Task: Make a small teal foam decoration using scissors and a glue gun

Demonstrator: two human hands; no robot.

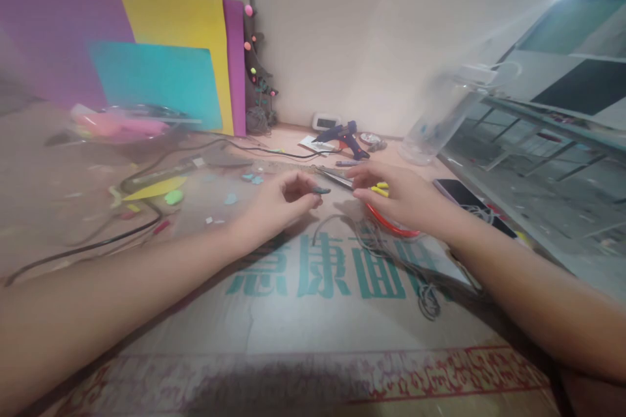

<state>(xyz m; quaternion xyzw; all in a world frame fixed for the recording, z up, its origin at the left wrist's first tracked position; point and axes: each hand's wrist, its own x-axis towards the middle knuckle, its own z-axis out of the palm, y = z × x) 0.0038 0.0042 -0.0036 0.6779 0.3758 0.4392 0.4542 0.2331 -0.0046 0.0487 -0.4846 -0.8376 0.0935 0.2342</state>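
Note:
My left hand (pixel 288 202) is closed in a pinch, with a small dark teal piece (pixel 321 190) sticking out between thumb and fingertips. What the piece is made of I cannot make out. My right hand (pixel 403 199) hovers over or rests on a pair of scissors (pixel 337 177), its thumb and fingers apart around them. The blades point left toward my left hand, and a red handle (pixel 391 225) shows below the right palm. Through the gap between thumb and fingers, yellow bits (pixel 379 189) are visible. Grey wire (pixel 374 244) lies loosely below the scissors.
Printed cardboard (pixel 303 326) covers the table. A blue glue gun (pixel 345 137) stands at the back, its black cable (pixel 274 148) running left. A clear plastic jug (pixel 435 120) and a dark phone (pixel 472 205) are at right. Coloured sheets (pixel 171 13) lean at left.

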